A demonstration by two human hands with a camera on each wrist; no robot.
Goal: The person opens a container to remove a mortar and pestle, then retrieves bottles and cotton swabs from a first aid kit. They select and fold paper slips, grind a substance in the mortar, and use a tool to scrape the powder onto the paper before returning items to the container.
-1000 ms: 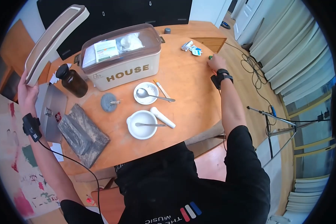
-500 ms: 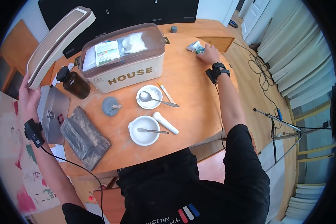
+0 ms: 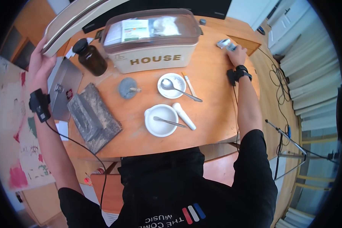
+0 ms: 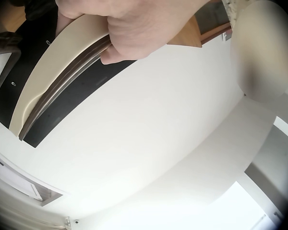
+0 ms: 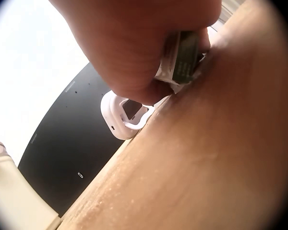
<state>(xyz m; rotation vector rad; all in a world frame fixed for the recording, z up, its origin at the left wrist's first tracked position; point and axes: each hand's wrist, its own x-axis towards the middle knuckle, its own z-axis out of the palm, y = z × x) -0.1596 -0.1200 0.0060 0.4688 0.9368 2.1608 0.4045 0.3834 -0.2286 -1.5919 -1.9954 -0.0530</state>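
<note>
My left hand [image 3: 41, 64] grips one end of a long cream lid with a brown rim [image 3: 66, 24], held raised beside the cream storage box [image 3: 159, 60] marked HOUSE. In the left wrist view the fingers wrap over the lid's edge [image 4: 69, 62]. At the table's back right, my right hand [image 3: 237, 56] reaches down to the tabletop. Its fingers pinch a small clear packet with a green label [image 5: 185, 57], partly hidden by the hand. Just beyond stands a white plastic item with a dark window [image 5: 116, 115]. Packets and papers show through the box's brown translucent top.
A brown bottle [image 3: 93, 62], metal case [image 3: 64, 89] and dark stone block [image 3: 93, 119] stand on the left. Near the middle are a round grey piece [image 3: 127, 88], a white dish with a spoon [image 3: 164, 93], a brush [image 3: 189, 84], a mortar [image 3: 161, 131] and a pestle [image 3: 184, 117].
My right hand has moved from the table's right edge inward to the small items at the back. My left hand keeps the lid raised. The head view has shifted, moving the table rightward and up.
</note>
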